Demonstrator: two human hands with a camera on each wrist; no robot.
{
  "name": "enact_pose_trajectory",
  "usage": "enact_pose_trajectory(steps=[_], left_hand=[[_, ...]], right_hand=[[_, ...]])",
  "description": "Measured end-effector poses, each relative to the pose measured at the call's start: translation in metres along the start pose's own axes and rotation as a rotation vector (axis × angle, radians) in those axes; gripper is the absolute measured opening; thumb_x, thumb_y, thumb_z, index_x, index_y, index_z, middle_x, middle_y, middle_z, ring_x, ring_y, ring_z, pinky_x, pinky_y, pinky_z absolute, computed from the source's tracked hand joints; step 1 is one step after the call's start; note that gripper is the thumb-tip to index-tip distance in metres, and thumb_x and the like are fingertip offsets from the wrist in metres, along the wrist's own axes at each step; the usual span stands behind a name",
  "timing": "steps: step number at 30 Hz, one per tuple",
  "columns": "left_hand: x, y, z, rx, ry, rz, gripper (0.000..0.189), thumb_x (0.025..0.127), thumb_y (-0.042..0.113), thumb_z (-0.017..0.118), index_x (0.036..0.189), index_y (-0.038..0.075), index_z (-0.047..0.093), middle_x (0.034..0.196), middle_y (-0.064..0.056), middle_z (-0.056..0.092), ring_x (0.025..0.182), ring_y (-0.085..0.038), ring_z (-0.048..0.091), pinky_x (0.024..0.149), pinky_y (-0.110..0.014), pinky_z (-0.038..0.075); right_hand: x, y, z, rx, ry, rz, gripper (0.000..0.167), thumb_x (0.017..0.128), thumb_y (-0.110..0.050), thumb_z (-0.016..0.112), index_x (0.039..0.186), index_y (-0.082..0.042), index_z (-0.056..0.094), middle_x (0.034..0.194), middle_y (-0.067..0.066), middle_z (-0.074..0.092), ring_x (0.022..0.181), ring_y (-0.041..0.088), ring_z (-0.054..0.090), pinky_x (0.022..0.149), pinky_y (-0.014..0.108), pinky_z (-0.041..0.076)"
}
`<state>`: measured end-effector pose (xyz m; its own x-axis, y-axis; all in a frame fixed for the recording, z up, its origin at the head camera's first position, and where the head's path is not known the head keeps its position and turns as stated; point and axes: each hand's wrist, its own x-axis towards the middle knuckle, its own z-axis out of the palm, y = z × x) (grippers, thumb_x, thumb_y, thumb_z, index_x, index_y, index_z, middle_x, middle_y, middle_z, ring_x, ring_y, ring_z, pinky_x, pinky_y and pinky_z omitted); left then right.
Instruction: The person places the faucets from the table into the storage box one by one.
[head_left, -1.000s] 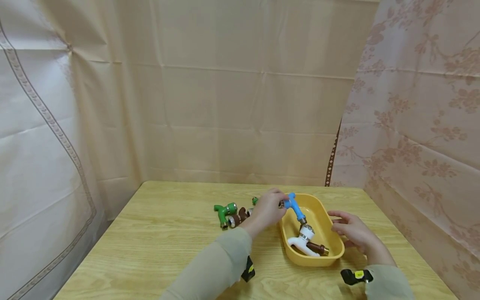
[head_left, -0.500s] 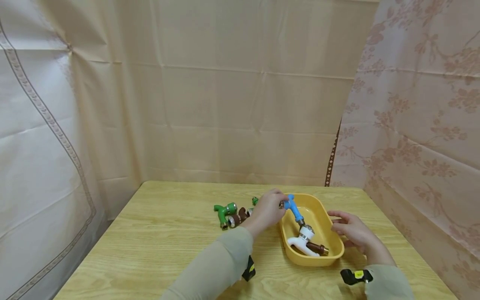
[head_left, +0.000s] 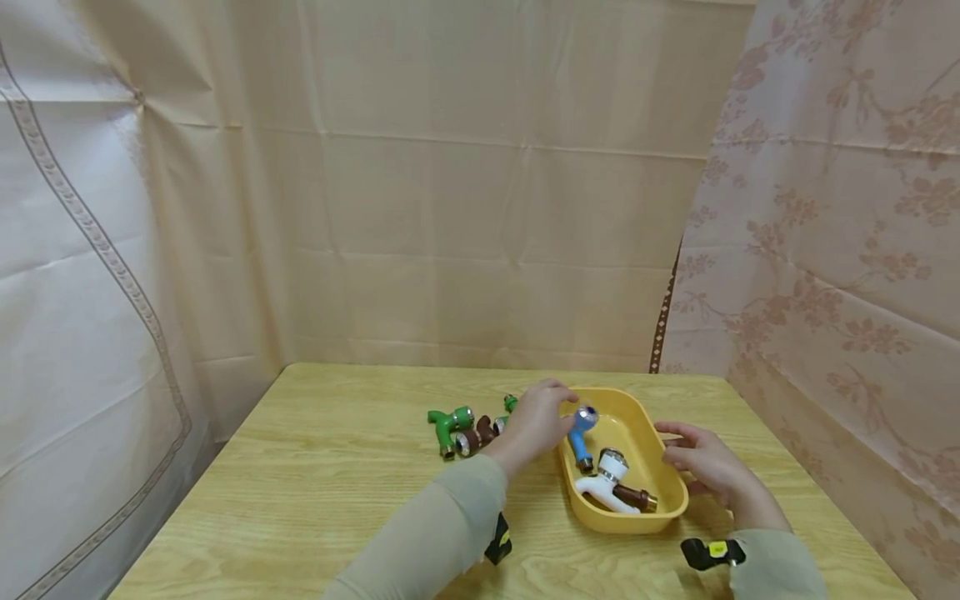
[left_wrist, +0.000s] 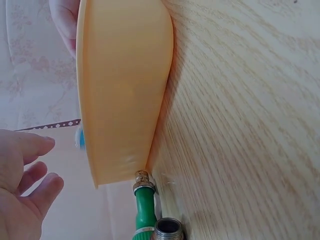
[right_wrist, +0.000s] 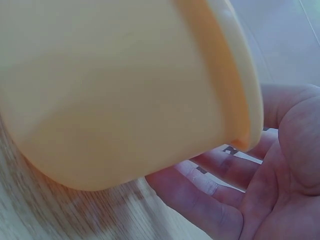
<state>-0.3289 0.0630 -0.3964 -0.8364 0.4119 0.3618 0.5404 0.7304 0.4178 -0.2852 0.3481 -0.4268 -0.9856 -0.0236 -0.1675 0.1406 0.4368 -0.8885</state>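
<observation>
My left hand (head_left: 534, 421) is over the left rim of a yellow plastic basin (head_left: 626, 523). Its fingers are spread and hold nothing in the left wrist view. Just beside its fingertips, a blue faucet (head_left: 581, 442) stands slanted inside the basin, its knob end blurred. A white faucet (head_left: 600, 490) lies nearer the front of the basin, partly over a brown faucet (head_left: 636, 497). On the right, my right hand (head_left: 708, 465) rests with loosely bent fingers at the basin's outer wall, its thumb near the rim.
Left of the basin, a green faucet (head_left: 447, 430) and a brown faucet (head_left: 477, 435) lie on the wooden table (head_left: 337, 483). Another green faucet (left_wrist: 145, 205) is close to the basin wall, partly hidden by my left hand in the head view. Curtains surround the table.
My left hand has let go of the blue faucet, which has dropped and turned into the basin's left side, its spout swinging leftward off the white faucet. The right hand has stayed put.
</observation>
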Motion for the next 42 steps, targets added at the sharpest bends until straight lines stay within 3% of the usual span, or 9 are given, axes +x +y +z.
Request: enact_pose_trajectory(steps=[27, 42], left_hand=[[-0.007, -0.003, -0.007, -0.051, -0.012, -0.041, 0.03, 0.094, 0.024, 0.076, 0.123, 0.019, 0.074, 0.128, 0.004, 0.062, 0.111, -0.013, 0.062, 0.089, -0.027, 0.053], [-0.008, -0.003, -0.03, -0.059, 0.028, -0.032, 0.038, 0.093, 0.034, 0.077, 0.128, 0.021, 0.071, 0.14, 0.0, 0.058, 0.119, -0.019, 0.062, 0.097, -0.033, 0.053]], right_hand=[[0.001, 0.003, 0.001, 0.001, 0.002, 0.006, 0.066, 0.095, -0.009, 0.06, 0.155, -0.001, 0.034, 0.138, 0.032, 0.049, 0.103, 0.033, 0.06, 0.075, 0.05, 0.06], [0.004, 0.003, -0.001, -0.014, 0.0, 0.01, 0.065, 0.097, -0.01, 0.059, 0.155, -0.001, 0.033, 0.138, 0.032, 0.049, 0.104, 0.033, 0.06, 0.076, 0.051, 0.06]])
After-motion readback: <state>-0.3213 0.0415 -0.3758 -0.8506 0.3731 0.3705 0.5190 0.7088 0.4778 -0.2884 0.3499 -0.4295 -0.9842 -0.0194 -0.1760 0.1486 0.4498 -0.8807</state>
